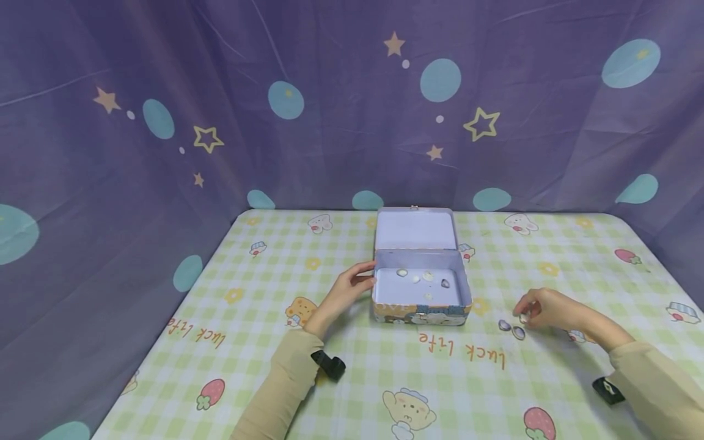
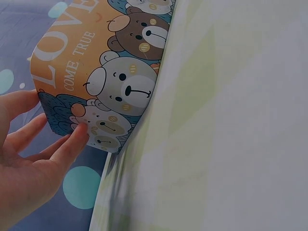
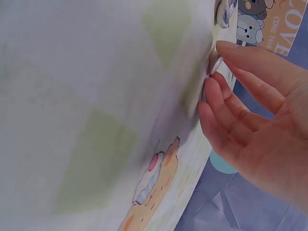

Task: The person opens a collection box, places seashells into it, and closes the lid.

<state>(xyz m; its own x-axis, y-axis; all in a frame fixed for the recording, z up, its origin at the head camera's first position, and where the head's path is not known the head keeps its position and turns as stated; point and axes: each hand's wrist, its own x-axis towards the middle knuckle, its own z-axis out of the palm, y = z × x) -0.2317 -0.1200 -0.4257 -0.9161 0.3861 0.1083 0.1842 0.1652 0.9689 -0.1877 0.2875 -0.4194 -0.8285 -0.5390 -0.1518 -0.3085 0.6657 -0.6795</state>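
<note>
A tin box point(image 1: 421, 314) with printed cartoon bears stands on the table, its lid point(image 1: 416, 229) raised at the back. Several small seashells point(image 1: 402, 272) lie scattered on its floor. My left hand point(image 1: 345, 292) rests its fingertips on the box's left side; the left wrist view shows the fingers point(image 2: 72, 147) spread and fairly straight against the bear print. To the right of the box, my right hand point(image 1: 547, 308) pinches a shell point(image 3: 216, 65) between thumb and fingers at the tabletop. Two dark-rimmed shells point(image 1: 518, 332) lie just left of that hand.
A green-and-white checked tablecloth point(image 1: 352, 391) with cartoon prints covers the table. Behind and at the sides hangs a purple curtain point(image 1: 341, 165) with stars and blue spots. Black wrist devices point(image 1: 329, 365) are worn on both arms.
</note>
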